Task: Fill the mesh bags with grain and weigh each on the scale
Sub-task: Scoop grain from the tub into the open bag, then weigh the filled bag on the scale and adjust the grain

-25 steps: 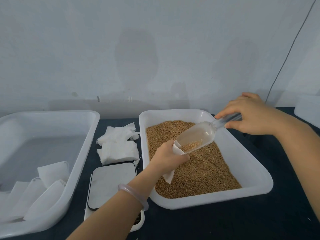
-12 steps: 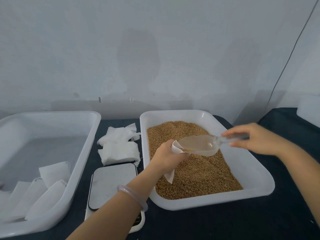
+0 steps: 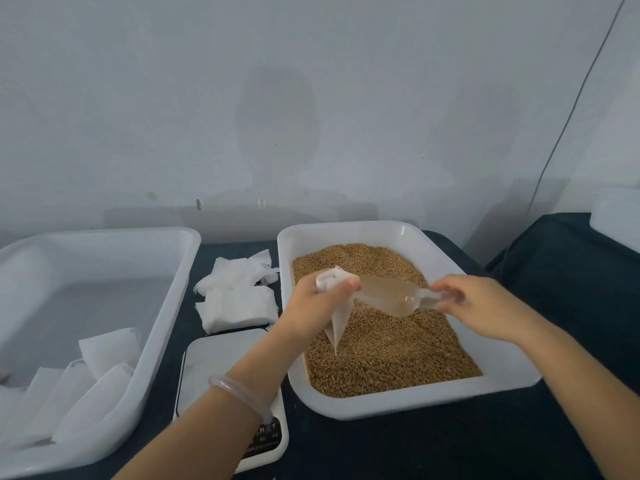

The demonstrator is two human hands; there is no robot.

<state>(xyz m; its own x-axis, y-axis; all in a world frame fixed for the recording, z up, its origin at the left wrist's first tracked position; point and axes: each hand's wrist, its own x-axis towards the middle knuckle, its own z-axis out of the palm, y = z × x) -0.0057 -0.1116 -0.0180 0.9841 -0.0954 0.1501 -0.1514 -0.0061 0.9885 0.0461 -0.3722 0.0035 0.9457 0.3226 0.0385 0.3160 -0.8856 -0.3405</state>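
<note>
A white tray [image 3: 512, 372] holds brown grain [image 3: 388, 355]. Over the grain my left hand [image 3: 315, 306] grips the mouth of a white mesh bag [image 3: 337, 317], which hangs down to a point. My right hand [image 3: 485, 306] holds the handle of a clear plastic scoop [image 3: 391, 296]. The scoop lies almost level, its open end at the bag's mouth, and looks nearly empty. A white scale [image 3: 218, 362] sits on the dark table left of the grain tray, partly hidden by my left forearm.
A large white bin [image 3: 166, 306] at the left holds several filled white bags [image 3: 86, 382]. A pile of empty mesh bags [image 3: 239, 296] lies behind the scale. A white box [image 3: 616, 220] stands at the far right. A wall with a thin cable rises close behind.
My right hand has come down and lowered the scoop from a steep tilt to nearly level. The grain that was in the scoop is gone from it. My left hand has lifted the bag slightly.
</note>
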